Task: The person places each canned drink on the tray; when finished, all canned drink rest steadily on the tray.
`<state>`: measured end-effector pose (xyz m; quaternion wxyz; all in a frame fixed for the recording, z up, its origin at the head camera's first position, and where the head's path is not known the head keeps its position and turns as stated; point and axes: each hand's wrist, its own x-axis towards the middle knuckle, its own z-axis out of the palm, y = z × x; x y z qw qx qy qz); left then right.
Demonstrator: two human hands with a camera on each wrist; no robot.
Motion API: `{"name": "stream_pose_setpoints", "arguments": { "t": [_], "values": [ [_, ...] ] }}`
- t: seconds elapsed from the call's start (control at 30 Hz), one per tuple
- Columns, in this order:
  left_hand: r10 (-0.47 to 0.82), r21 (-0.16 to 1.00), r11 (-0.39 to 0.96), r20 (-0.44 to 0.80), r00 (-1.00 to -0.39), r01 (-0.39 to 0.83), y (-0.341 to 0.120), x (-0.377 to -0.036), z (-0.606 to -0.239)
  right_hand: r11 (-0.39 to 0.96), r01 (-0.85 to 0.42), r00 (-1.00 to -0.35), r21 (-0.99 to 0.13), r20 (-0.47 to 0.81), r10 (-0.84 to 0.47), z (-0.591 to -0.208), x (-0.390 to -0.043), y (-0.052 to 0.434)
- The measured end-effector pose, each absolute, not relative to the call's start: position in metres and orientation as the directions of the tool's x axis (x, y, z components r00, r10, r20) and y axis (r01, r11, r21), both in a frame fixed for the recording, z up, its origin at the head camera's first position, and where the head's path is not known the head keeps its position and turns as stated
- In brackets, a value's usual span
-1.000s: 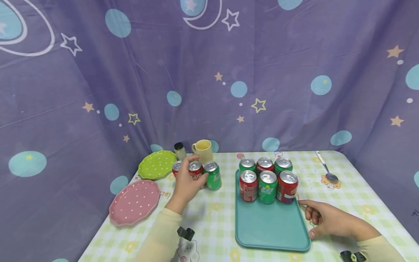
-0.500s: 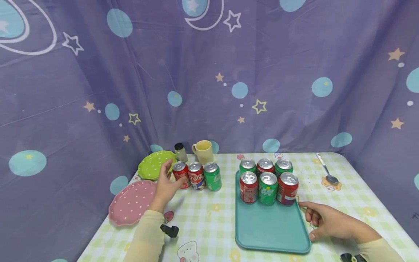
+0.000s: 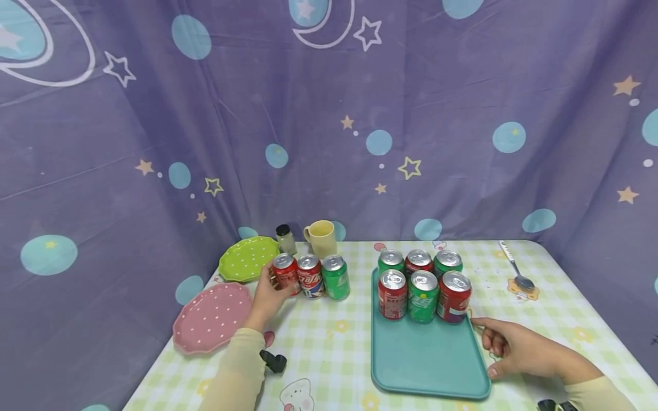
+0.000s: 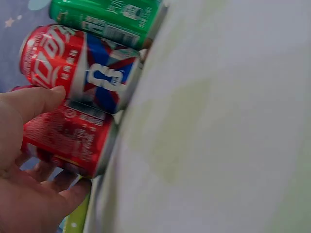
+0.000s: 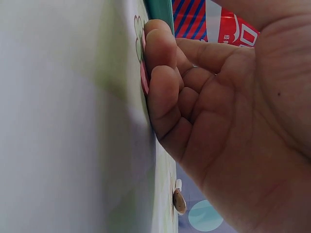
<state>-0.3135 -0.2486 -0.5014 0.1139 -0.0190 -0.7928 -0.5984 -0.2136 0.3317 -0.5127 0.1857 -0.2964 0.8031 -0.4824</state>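
Observation:
My left hand [image 3: 269, 297] is round the leftmost red soda can [image 3: 285, 273] in a row of three. In the left wrist view its thumb [image 4: 46, 99] lies along one side of that can and its fingers [image 4: 73, 194] curve along the other. Beside it stand a red-and-blue cola can [image 3: 311, 278] and a green can [image 3: 336, 278]. At the right, the index finger and thumb of my right hand [image 3: 524, 345] touch the edge of a teal tray [image 3: 429, 359], spread apart along it; its other fingers curl loosely. Several upright red and green cans [image 3: 423, 299] fill the tray's far half.
A pink dotted plate [image 3: 213, 317] and a green dotted plate [image 3: 247, 258] lie left of my left hand. A black-lidded jar [image 3: 285, 240] and yellow mug [image 3: 323, 238] stand behind the row. A spoon [image 3: 519, 274] lies at the far right.
My left hand has moved left from over the row, then in against the leftmost red can, and now holds it. My right hand stays at the tray edge.

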Motion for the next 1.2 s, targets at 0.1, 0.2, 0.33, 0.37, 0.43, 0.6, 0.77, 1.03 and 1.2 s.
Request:
{"name": "stream_pose_setpoints", "arguments": {
  "t": [0.1,0.2,0.33,0.37,0.43,0.6,0.77,1.03,1.2],
  "values": [
    [-0.118,0.944,0.286,0.203,-0.972,0.163,-0.249,-0.315,-0.507,0.356,-0.292,-0.756,-0.887,-0.014,-0.654,-0.513,-0.214,0.332],
    [-0.136,0.944,0.287,0.209,-0.968,0.163,-0.249,-0.316,-0.51,0.353,-0.295,-0.753,-0.888,-0.011,-0.658,-0.513,-0.213,0.332],
    [-0.138,0.943,0.288,0.215,-0.967,0.168,-0.249,-0.317,-0.51,0.356,-0.298,-0.754,-0.886,-0.01,-0.657,-0.512,-0.213,0.332],
    [-0.137,0.944,0.283,0.216,-0.967,0.171,-0.249,-0.317,-0.51,0.358,-0.298,-0.755,-0.885,-0.011,-0.656,-0.511,-0.213,0.332],
    [-0.144,0.944,0.284,0.217,-0.966,0.169,-0.248,-0.318,-0.511,0.358,-0.293,-0.756,-0.886,-0.014,-0.654,-0.511,-0.212,0.331],
    [-0.205,0.943,0.296,0.218,-0.954,0.152,-0.25,-0.319,-0.515,0.343,-0.303,-0.75,-0.889,0.0,-0.661,-0.511,-0.211,0.331],
    [-0.281,0.946,0.288,0.233,-0.931,0.15,-0.253,-0.318,-0.513,0.337,-0.324,-0.745,-0.884,0.019,-0.667,-0.513,-0.211,0.332],
    [-0.371,0.932,0.265,0.335,-0.866,0.247,-0.259,-0.31,-0.488,0.336,-0.324,-0.748,-0.884,0.022,-0.664,-0.515,-0.213,0.333],
    [-0.439,0.916,0.251,0.395,-0.807,0.312,-0.258,-0.299,-0.463,0.336,-0.319,-0.744,-0.886,0.014,-0.668,-0.514,-0.214,0.333]
  ]
}}
